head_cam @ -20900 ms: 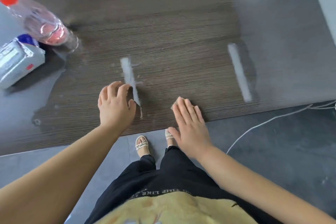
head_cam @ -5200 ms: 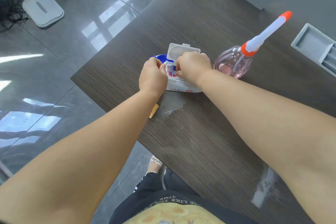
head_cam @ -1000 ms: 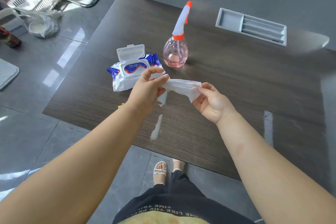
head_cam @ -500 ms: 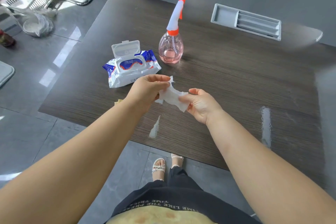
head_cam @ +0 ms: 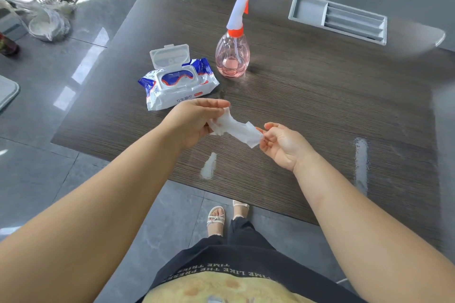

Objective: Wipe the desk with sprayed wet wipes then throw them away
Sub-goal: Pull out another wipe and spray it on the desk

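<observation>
step: left hand (head_cam: 194, 120) and right hand (head_cam: 283, 142) each pinch an end of the wet wipe (head_cam: 234, 128)
next: spray it with the pink spray bottle (head_cam: 232, 54)

dark wood desk (head_cam: 320, 110), wipes pack (head_cam: 177, 86) w/ lid open, pink spray bottle (head_cam: 232, 56), grey tray (head_cam: 337, 18)

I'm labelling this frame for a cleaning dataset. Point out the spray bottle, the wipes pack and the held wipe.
spray bottle (head_cam: 232, 56): head view, its pink belly.
wipes pack (head_cam: 177, 97): head view, white front below the opening.
wet wipe (head_cam: 237, 129): head view, middle of the stretched sheet.
</observation>
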{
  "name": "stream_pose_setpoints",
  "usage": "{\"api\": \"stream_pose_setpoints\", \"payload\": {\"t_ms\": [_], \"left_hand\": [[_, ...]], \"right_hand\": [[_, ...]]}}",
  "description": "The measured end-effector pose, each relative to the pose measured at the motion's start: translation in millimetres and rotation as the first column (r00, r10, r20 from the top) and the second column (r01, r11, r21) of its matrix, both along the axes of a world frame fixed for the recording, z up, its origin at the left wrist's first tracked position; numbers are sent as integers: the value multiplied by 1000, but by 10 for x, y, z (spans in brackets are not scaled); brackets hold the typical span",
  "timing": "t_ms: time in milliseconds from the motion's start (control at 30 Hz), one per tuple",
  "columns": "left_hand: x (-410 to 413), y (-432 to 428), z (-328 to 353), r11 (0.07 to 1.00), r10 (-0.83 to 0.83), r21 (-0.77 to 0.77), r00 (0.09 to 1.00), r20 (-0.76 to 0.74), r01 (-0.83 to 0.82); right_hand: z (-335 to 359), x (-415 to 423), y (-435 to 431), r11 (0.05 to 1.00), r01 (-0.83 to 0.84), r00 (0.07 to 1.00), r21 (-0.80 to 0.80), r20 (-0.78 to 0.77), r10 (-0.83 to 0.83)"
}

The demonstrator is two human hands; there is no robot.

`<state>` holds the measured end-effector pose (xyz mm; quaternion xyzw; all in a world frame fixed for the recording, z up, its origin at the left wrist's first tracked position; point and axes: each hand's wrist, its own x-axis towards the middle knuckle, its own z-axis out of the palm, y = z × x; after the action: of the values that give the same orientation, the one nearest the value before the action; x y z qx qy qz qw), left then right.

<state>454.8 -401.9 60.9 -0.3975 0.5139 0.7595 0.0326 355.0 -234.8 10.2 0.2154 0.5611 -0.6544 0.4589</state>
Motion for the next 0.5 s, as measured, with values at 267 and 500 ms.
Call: {"api": "stream_pose_setpoints", "payload": {"t_ms": [267, 500], "left_hand": [[-1, -13, 35, 957, -84, -281, 995, -45, 68], [173, -71, -56, 880, -91, -458, 991, 95, 125]], "right_hand": [[-61, 31, 51, 976, -197, 972, -88, 110, 206], [9, -92, 93, 998, -30, 988, -48, -153, 22]]}}
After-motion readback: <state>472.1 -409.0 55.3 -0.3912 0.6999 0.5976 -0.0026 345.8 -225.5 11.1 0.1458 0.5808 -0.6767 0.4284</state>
